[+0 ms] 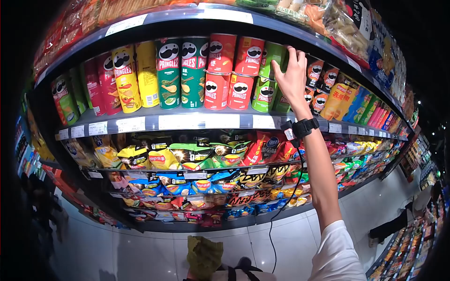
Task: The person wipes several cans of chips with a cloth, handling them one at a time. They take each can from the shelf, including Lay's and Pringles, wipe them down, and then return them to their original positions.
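Note:
My right hand (pixel 291 75) reaches up to the top row of crisp cans, with a black wristband and a small device on its wrist. Its thumb lies across the front of an upper green Pringles can (pixel 268 60), and the fingers bend around that can's right side and top edge. Under it stands another short green Pringles can (pixel 264 95). Stacked red Pringles cans (pixel 248 56) are just to the left. Small dark cans with orange labels (pixel 315 70) stand to the right of the hand. My left hand does not show clearly.
Above the cans runs a shelf edge (pixel 276 28) carrying packaged snacks. Below are rows of crisp bags (pixel 187 154). A cable (pixel 284 206) hangs from my right wrist. A crumpled olive-green item (pixel 205 255) is near my body. A person (pixel 398 222) is at the right.

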The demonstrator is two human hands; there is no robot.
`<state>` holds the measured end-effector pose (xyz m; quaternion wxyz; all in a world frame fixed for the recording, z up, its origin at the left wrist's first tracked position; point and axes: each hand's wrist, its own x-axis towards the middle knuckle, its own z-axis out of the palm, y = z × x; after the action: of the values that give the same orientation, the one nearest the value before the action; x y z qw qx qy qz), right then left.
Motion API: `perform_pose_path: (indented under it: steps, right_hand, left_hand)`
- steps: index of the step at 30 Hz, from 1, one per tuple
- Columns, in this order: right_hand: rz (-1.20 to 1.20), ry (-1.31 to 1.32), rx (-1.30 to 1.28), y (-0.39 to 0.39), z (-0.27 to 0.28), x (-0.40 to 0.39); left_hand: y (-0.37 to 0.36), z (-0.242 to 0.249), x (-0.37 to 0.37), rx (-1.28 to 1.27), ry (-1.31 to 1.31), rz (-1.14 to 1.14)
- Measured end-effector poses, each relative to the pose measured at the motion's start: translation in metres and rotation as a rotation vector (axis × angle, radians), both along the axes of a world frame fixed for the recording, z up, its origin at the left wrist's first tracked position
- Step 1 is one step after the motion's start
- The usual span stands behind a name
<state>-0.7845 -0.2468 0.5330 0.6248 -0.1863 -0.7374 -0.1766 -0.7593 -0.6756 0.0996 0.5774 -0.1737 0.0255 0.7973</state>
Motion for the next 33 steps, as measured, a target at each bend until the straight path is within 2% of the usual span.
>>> perform_pose_path:
  steps: [4,7,12,19,23,25,29,33]
  right_hand:
    - [-0.035,0.015,0.024,-0.011,0.007,-0.001]
    - [-0.052,0.035,0.099,-0.013,0.013,-0.002]
    - [-0.019,0.054,0.078,-0.004,0.019,-0.001]
    - [0.027,0.020,0.056,0.001,0.025,0.001]
    - [-0.021,-0.082,0.078,0.003,0.026,0.001]
    - [-0.138,-0.175,0.137,0.008,0.025,0.001]
    - [-0.262,-0.369,0.038,0.007,0.029,0.000]
    - [-0.239,-0.464,-0.010,0.004,0.032,-0.001]
  left_hand:
    - [-0.005,-0.014,-0.011,-0.112,0.270,-0.070]
    - [-0.007,0.003,-0.011,-0.126,0.388,-0.051]
    - [-0.015,0.011,-0.019,-0.038,0.407,-0.059]
    - [-0.020,0.010,-0.016,-0.100,0.466,-0.013]
    - [-0.019,0.012,-0.014,-0.114,0.504,0.013]
    - [-0.018,0.013,-0.013,-0.117,0.527,0.029]
    - [-0.014,0.017,-0.009,-0.124,0.589,0.080]
    - [-0.012,0.011,-0.009,-0.129,0.636,0.085]
